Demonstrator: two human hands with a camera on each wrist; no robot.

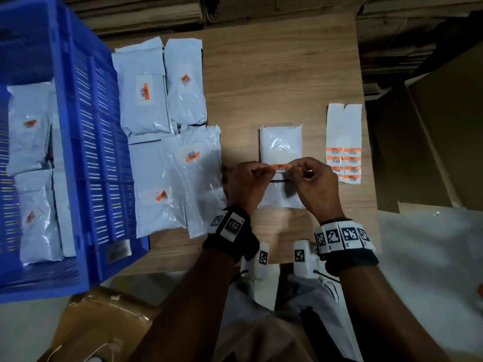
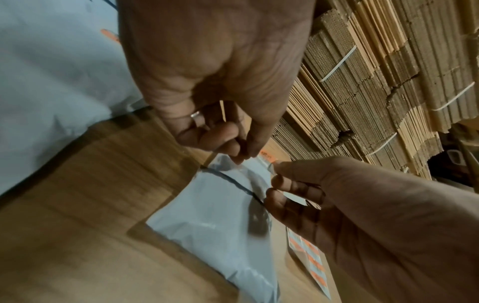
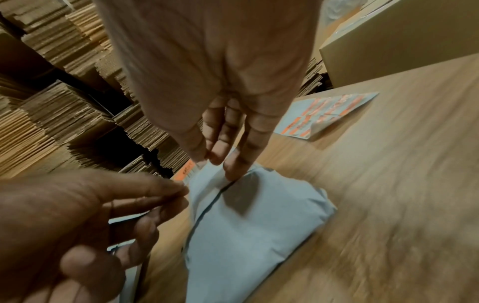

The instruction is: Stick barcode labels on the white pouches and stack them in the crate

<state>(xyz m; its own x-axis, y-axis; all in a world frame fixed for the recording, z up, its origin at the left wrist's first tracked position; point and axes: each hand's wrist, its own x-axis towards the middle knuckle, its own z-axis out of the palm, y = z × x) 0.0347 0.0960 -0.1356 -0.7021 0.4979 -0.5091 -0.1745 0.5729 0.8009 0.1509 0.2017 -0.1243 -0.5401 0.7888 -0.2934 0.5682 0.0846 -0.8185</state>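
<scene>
Barcode label (image 1: 281, 167): orange-and-white strip, stretched between both hands above the unlabelled pouch (image 1: 281, 142), not yet stuck down. Left hand (image 1: 249, 182) pinches its left end between thumb and fingertip; right hand (image 1: 315, 182) pinches the right end; remaining fingers of both are curled in. The pouch lies flat near the worktop's (image 1: 274, 79) near edge, about midway along it, a thin black line across its face under the label.

Just right of it, toward the right edge: label sheet (image 1: 344, 145), upper part already stripped bare, roughly eight orange labels left on the lower part.

Toward the left edge: four labelled pouches (image 1: 146, 100), overlapping, each showing an orange barcode; not yet crated.

Beyond the left edge: blue crate (image 1: 86, 126) with at least two labelled pouches lying inside.

Judgement: task well under way. Left to do: press this label on, then move this pouch and the four waiting ones into the crate.
</scene>
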